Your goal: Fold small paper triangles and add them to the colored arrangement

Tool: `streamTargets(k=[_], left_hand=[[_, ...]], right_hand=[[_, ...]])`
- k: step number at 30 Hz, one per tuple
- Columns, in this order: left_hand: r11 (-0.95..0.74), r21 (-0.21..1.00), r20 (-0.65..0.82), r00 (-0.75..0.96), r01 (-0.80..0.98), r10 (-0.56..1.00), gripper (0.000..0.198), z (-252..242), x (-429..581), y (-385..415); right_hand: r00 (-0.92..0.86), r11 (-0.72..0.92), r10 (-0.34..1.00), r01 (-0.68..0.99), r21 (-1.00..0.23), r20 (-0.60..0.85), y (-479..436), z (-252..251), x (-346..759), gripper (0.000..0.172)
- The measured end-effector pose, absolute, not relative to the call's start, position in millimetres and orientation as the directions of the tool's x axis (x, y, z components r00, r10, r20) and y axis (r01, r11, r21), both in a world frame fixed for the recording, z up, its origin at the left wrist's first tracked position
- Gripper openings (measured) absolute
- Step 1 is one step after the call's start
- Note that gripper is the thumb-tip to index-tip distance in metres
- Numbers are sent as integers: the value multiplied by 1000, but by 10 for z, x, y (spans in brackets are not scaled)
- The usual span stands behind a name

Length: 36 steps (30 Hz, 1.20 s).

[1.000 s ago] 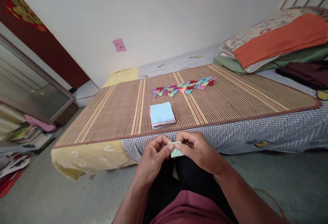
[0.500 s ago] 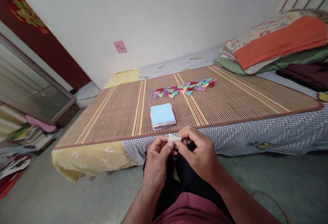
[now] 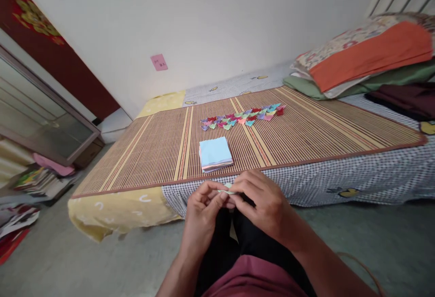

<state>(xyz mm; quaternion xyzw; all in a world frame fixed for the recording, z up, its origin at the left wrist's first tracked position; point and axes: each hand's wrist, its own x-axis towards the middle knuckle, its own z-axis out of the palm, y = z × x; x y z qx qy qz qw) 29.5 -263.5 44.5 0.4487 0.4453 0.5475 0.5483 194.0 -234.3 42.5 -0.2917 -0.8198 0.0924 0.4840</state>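
Note:
A small folded piece of pale green paper (image 3: 228, 186) is pinched between both my hands, just in front of the bed's near edge. My left hand (image 3: 205, 202) grips its left side between thumb and fingers. From the right, my right hand (image 3: 260, 199) holds it with thumb and forefinger, covering part of it. Beyond my hands, a stack of square paper sheets (image 3: 216, 153) lies on the woven mat, light blue on top. Farther back, rows of small folded paper pieces (image 3: 243, 118) in many colours rest on the mat.
The striped mat (image 3: 152, 152) covers much of the bed. Pillows (image 3: 370, 56) and dark folded cloth (image 3: 404, 99) lie at the right. Books (image 3: 42, 181) are piled at the left, near a glass-fronted cabinet (image 3: 44, 106). A pink card (image 3: 159, 62) is on the wall.
The green paper has tilted and dropped slightly between my fingers. My left hand has shifted a little left, and my right fingers now cover the paper's right side.

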Motion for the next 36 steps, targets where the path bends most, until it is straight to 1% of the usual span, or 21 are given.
streamTargets(k=[2, 4, 8, 11, 15, 18, 24, 29, 31, 36], left_hand=[[-16, 963, 13, -16, -270, 1000, 15, 411, 274, -2617], [-48, 949, 41, -31, -312, 999, 14, 403, 270, -2612], [-93, 942, 90, -24, -321, 996, 11, 422, 290, -2635], [-119, 948, 113, -38, -296, 993, 7, 433, 296, -2658], [-162, 953, 141, -101, -255, 985, 8, 454, 303, -2681], [-190, 951, 158, -146, -244, 977, 6, 462, 331, -2688], [-262, 946, 215, -235, -191, 948, 4, 411, 370, -2692], [-274, 946, 228, -249, -171, 941, 3, 412, 365, -2694], [-278, 946, 230, -261, -168, 938, 2, 425, 369, -2690], [-277, 946, 225, -272, -170, 936, 3, 444, 402, -2679]], right_hand=[[-269, 770, 635, 289, -569, 724, -2365, 430, 1943, 8], [-207, 711, 703, 226, -666, 680, -2389, 439, 1941, 9], [-200, 621, 781, 152, -769, 592, -2428, 457, 1906, 11], [-183, 620, 781, 121, -775, 597, -2431, 457, 1881, 11], [-140, 703, 711, 176, -689, 689, -2411, 442, 1883, 16], [-117, 716, 696, 197, -670, 709, -2409, 429, 1870, 18], [-69, 654, 756, 115, -748, 650, -2438, 379, 1793, 9], [-99, 651, 757, 45, -758, 645, -2432, 356, 1769, 11], [-96, 620, 782, 8, -785, 616, -2434, 345, 1755, 11], [-17, 506, 860, -102, -857, 510, -2441, 296, 1700, 9]])
